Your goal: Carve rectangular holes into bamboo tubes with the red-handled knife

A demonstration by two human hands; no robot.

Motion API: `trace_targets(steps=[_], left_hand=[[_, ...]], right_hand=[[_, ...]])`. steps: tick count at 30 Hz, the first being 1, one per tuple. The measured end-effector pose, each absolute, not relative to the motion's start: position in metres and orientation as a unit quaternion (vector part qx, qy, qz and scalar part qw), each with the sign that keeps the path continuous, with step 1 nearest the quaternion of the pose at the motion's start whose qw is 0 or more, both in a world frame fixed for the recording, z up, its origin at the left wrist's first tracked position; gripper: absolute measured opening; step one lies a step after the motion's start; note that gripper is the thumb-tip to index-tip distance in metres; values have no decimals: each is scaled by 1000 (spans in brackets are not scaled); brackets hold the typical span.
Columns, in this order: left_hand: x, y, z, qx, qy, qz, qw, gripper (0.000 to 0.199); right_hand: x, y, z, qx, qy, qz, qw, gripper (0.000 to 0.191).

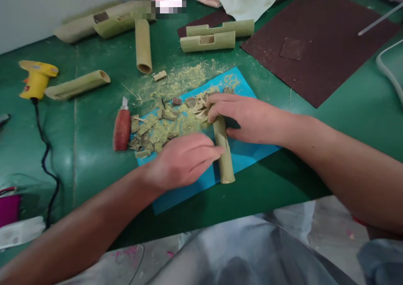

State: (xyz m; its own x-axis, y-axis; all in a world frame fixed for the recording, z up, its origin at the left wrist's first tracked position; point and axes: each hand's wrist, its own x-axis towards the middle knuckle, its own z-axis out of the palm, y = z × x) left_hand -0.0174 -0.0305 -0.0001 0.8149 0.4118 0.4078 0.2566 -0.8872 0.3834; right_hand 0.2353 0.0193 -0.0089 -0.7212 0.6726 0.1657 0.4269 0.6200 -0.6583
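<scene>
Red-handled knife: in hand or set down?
Set down: the knife lies on the green table; left hand and right hand are at a bamboo piece.

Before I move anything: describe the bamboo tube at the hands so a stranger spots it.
On the green table, find the blue sheet. The bamboo tube lies there, right hand at its far end, left hand at its middle. It alone lies on the sheet; the other tubes lie off it.

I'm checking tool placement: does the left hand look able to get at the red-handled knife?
Probably yes: only low chips lie between the left hand and the red-handled knife, whose handle is uncovered.
</scene>
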Motion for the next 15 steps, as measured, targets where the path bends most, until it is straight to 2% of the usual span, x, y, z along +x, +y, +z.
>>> trace_targets(steps=[5, 10, 15], left_hand=[[-19, -27, 1, 962, 114, 201, 148, 38], [-21, -15, -7, 943, 181, 264, 90, 23], [-22, -16, -11, 937, 175, 296, 62, 15]], right_hand=[[237, 19, -8, -325, -871, 308, 204, 40], [238, 20, -9, -323, -870, 307, 210, 37], [241, 16, -8, -322, -890, 242, 213, 37]])
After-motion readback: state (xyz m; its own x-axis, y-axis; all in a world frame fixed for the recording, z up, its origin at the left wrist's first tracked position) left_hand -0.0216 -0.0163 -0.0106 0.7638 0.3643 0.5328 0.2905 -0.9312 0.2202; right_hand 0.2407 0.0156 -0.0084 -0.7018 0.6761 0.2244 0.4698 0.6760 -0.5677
